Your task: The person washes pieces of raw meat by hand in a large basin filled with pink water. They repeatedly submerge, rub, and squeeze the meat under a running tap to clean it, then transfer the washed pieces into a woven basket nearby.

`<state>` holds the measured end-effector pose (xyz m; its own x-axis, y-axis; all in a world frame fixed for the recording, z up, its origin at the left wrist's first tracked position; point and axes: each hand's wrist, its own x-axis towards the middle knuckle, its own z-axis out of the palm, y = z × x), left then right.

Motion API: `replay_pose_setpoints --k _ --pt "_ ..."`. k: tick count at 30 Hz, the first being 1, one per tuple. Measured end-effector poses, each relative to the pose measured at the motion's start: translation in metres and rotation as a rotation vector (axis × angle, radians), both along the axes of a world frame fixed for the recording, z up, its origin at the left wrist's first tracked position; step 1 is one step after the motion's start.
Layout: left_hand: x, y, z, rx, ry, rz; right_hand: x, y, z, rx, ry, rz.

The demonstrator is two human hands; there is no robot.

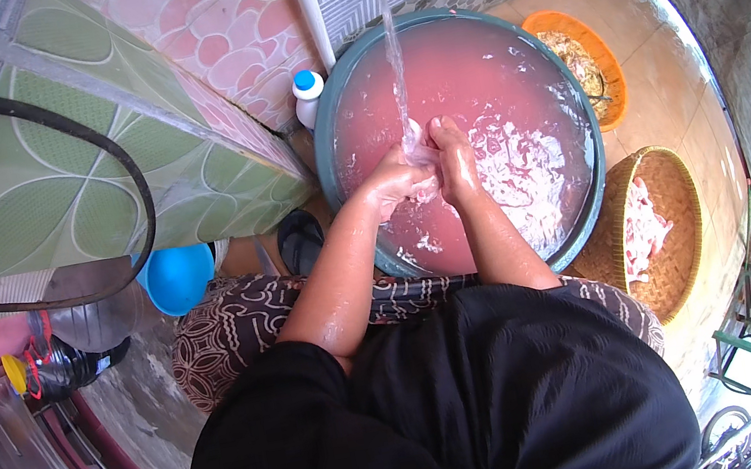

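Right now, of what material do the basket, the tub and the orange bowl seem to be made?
Basket: probably bamboo or similar fibre, matte; the weave shows. Tub: likely plastic, with a smooth, moulded-looking rim. Orange bowl: likely plastic too, smooth and evenly coloured; painted metal is not excluded.

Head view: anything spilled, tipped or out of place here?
Nothing clearly stands out. The tub holds cloudy pink water under the running stream; the pale pieces lie inside the woven basket. The yellow-capped bottle at left appears sideways, possibly just fisheye distortion.
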<state>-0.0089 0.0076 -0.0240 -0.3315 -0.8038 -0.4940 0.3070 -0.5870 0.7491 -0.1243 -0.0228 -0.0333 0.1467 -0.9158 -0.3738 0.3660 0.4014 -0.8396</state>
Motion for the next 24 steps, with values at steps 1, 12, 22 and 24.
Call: replay_pose_setpoints --k 1,12,22,24 --pt "-0.001 -0.001 0.004 0.02 -0.051 -0.012 0.002 0.0 0.002 0.04 -0.048 -0.021" --pt "-0.009 -0.01 -0.02 0.034 -0.337 0.536 0.016 0.006 0.004 0.075 -0.221 0.078" --pt "-0.003 -0.003 -0.029 0.043 -0.201 0.445 0.002 0.004 -0.037 -0.199 0.901 0.447" --pt "-0.001 0.0 -0.03 0.039 -0.178 0.327 0.0 0.005 -0.044 -0.163 0.676 0.3"
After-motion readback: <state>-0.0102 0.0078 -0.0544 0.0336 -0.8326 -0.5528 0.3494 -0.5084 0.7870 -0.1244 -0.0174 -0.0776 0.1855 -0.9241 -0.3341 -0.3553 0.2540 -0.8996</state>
